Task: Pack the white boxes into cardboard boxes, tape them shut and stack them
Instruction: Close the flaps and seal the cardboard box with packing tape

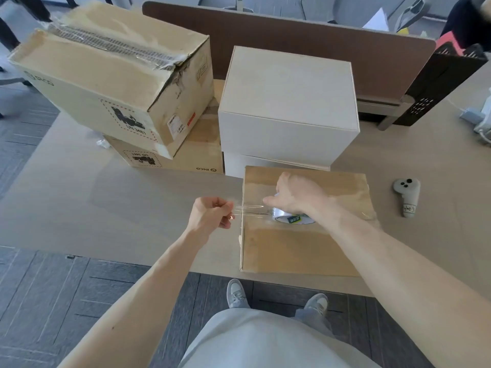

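Note:
A closed cardboard box lies at the table's near edge. On its top stands a roll of clear tape, and my right hand grips the roll from above. My left hand, just left of the box, pinches the free end of the tape strip, which stretches from the roll past the box's left edge. Behind the box stands a large white box on top of another white box. At the back left a taped cardboard box sits askew on a lower cardboard box.
A grey hand controller lies on the table to the right of the box. A brown desk divider runs along the back, with a black perforated stand at the right. The table ends just before my feet.

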The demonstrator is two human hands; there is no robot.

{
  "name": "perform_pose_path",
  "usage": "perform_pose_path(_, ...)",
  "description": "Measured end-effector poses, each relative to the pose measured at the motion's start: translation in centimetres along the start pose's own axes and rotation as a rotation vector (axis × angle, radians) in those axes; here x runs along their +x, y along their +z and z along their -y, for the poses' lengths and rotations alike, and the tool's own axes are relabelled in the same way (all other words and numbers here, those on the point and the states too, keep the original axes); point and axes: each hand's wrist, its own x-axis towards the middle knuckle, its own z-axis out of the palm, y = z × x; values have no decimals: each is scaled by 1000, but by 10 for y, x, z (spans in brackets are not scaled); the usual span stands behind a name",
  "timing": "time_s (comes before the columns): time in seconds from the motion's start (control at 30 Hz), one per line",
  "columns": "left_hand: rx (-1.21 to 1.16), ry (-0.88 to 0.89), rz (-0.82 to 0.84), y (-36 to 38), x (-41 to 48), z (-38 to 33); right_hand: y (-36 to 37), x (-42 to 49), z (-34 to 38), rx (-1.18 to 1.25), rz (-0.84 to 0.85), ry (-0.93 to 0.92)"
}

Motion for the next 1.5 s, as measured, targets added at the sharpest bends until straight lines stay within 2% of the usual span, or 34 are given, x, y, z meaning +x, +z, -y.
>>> perform_pose_path(0.57,-208,-162,188,24,12,27,0,10,5,-15,63,16)
perform_pose_path(0.63,-167,-148,143,26,14,28,-1,9,5,-11,66,16)
perform_pose_path(0.7,-102,-209,122,23,14,31,-2,10,5,-13,68,14)
perform_pose_path(0.8,196,-282,161,15,11,41,-1,10,3,-14,68,3)
perform_pose_path(0.87,300,-98,79,12,11,41,-1,11,2,2,67,-2)
perform_pose_path(0.93,195,218,-3,12,5,27,-2,11,1,18,73,-16)
perform_pose_path(0.97,188,395,34,14,3,18,-2,12,1,37,81,-20)
perform_pose_path(1.03,431,628,191,25,0,3,-3,12,0,64,99,-36)
perform_pose_path(1.1,740,615,269,41,-3,-6,-4,12,-2,73,104,-74)
perform_pose_path(1.13,801,584,253,47,-3,-6,-5,11,-4,87,107,-102)
perform_pose_path(1.23,784,525,157,58,-4,-3,-11,10,-21,249,137,-210)
perform_pose_path(1.33,774,537,88,61,-3,3,-14,5,-52,465,220,-307)
perform_pose_path(1.4,770,540,81,61,-2,4,-9,1,-68,582,283,-339)
perform_pose_path(1.5,785,535,101,61,-3,1,0,-3,-77,667,260,-346)
